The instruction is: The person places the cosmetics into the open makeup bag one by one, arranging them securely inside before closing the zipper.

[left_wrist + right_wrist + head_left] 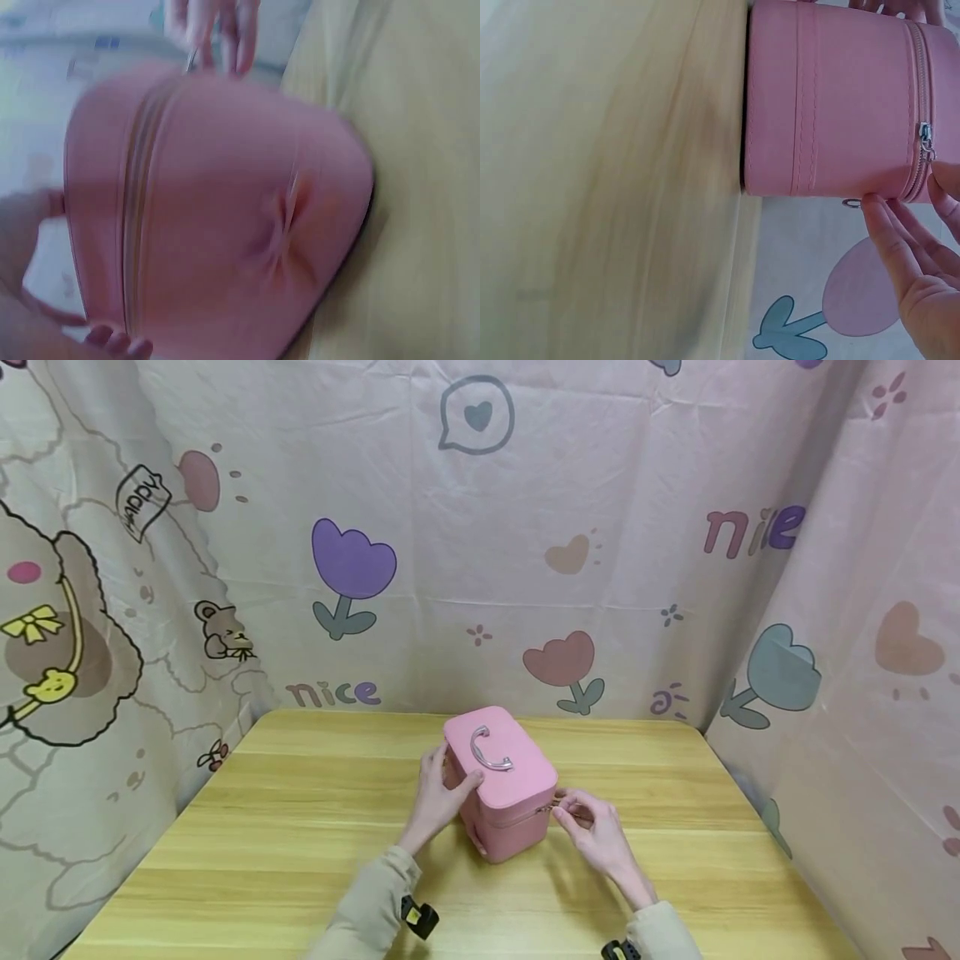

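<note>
A pink cosmetic case (517, 768) stands upright on the table, its lid closed down. A curved silver handle (487, 752) lies on the lid, and a pink bow (283, 232) decorates one side. My left hand (438, 793) grips the case at its left, thumb on the lid's edge and fingers along the side. At the case's right corner, my right hand (596, 831) pinches the zipper pull (929, 153) between thumb and fingers. The silver zipper slider (925, 132) sits on the zipper (139, 187) that runs round below the lid.
The wooden table (300, 827) spreads on both sides of the case. Behind it and at the sides hangs a printed curtain (450, 527) with flowers and cartoon animals. A small metal ring (851, 203) shows beside the case.
</note>
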`<action>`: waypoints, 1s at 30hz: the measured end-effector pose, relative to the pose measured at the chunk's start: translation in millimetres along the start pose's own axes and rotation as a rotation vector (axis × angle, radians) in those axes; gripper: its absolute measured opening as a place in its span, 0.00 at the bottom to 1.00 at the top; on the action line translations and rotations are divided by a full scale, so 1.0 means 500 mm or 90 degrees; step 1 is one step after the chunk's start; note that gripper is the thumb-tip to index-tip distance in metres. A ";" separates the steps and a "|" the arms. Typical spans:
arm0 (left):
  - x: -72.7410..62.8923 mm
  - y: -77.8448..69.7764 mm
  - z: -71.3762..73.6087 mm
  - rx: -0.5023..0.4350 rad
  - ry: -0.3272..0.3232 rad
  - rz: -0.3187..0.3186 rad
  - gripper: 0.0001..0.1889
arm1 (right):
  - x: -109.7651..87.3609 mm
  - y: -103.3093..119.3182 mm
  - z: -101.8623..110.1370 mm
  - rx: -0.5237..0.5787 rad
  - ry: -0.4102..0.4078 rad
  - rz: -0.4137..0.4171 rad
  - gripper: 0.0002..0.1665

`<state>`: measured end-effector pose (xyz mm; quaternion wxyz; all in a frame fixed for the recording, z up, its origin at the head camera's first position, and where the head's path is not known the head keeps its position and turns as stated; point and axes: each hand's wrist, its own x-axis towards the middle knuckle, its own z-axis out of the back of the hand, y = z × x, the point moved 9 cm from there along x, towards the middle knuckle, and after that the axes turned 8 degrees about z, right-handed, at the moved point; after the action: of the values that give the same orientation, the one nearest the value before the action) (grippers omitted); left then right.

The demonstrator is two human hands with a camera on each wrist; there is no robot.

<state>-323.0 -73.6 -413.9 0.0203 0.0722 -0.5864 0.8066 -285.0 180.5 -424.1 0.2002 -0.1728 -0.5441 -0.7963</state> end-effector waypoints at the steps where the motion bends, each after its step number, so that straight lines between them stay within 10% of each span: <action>1: -0.009 -0.005 -0.003 0.018 -0.018 0.003 0.45 | 0.000 -0.001 0.000 0.005 -0.002 -0.009 0.07; 11: -0.068 -0.029 -0.045 0.053 -0.035 0.028 0.60 | 0.002 0.019 -0.006 -0.039 -0.003 0.060 0.09; 21: -0.036 -0.008 -0.035 -0.107 0.057 0.000 0.50 | -0.010 0.065 -0.031 -0.123 0.016 0.189 0.09; 30: -0.011 0.014 -0.015 -0.222 0.087 0.032 0.41 | -0.018 0.086 -0.061 -0.184 -0.019 0.178 0.13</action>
<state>-319.2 -68.2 -423.7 0.0524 -0.0023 -0.7163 0.6958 -257.0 139.1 -404.9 0.2739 -0.2850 -0.3978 -0.8280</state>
